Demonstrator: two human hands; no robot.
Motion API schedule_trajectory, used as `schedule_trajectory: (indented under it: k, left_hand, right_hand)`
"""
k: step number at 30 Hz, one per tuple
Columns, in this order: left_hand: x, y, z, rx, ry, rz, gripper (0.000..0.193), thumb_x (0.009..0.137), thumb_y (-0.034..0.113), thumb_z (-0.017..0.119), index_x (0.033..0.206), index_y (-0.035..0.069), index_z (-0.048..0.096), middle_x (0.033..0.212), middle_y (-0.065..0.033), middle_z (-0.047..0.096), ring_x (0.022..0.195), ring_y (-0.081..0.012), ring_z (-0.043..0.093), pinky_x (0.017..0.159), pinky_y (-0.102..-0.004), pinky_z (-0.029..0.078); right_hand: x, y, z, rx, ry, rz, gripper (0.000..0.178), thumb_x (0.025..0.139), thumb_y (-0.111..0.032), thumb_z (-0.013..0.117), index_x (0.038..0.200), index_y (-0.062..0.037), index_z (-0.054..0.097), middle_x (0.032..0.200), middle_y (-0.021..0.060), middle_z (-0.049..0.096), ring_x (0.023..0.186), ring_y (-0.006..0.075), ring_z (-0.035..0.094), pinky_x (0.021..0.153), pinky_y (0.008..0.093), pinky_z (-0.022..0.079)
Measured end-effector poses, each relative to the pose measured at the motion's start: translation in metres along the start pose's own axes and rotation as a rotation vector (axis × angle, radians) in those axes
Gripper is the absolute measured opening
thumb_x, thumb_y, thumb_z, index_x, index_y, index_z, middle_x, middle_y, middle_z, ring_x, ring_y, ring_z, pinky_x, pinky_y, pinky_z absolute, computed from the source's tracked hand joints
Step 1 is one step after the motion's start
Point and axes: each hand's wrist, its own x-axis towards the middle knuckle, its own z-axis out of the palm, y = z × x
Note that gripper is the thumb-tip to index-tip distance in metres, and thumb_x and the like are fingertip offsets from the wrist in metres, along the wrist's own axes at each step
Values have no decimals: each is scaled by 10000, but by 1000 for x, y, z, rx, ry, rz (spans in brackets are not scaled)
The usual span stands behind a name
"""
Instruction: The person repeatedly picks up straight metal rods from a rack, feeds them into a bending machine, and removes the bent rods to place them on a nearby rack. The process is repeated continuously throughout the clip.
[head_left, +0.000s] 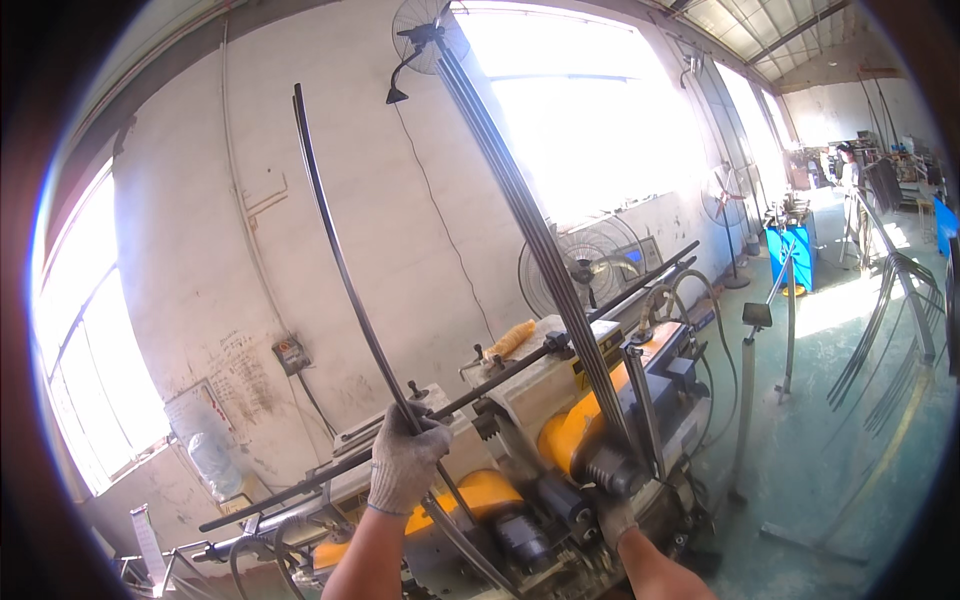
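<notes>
My left hand [408, 462], in a whitish knit glove, is closed around a long, thin metal tube [345, 262]. The tube rises up and to the left, and metal lengths show below the glove too. Low at the machine's side is my gloved right hand [617, 518], beside a dark ribbed motor [612, 468]; its fingers are hidden. Between the hands stands a yellow and grey machine [480, 492]. A bundle of long metal tubes [535, 235] leans upright at the machine, above my right hand.
A dark horizontal bar [640, 285] crosses above the machine. Behind it stands a large floor fan [583, 268] by the wall. Several bent metal rods [868, 330] hang from a rack at the right. Farther off are a blue machine [790, 255] and a person [852, 185].
</notes>
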Motion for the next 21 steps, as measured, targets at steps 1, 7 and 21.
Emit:
schedule_trajectory:
  k: [1, 7, 21]
  left_hand:
    - [0, 0, 0, 9, -2, 2, 387, 925, 101, 838, 1242, -3, 642, 963, -41, 710, 850, -116, 669, 754, -296, 564]
    - [0, 3, -2, 43, -10, 13, 422, 918, 145, 861, 1250, -14, 654, 945, -54, 726, 860, -135, 684, 778, -309, 573]
    - [25, 26, -14, -64, 217, 47, 394, 958, 77, 780, 1303, -36, 626, 974, -116, 720, 769, -215, 731, 707, -348, 604]
  right_hand:
    - [-2, -3, 1, 10, 18, 2, 349, 1015, -187, 788, 1297, 16, 756, 1191, 104, 787, 1051, 194, 736, 925, 394, 595]
    - [-9, -13, 4, -83, 8, -89, 385, 999, -148, 803, 1348, 2, 737, 1192, 89, 777, 1026, 183, 727, 898, 383, 603]
    - [31, 50, -11, -104, -54, 45, 422, 1068, -307, 722, 1335, 19, 751, 1228, 175, 793, 1091, 250, 745, 957, 428, 570]
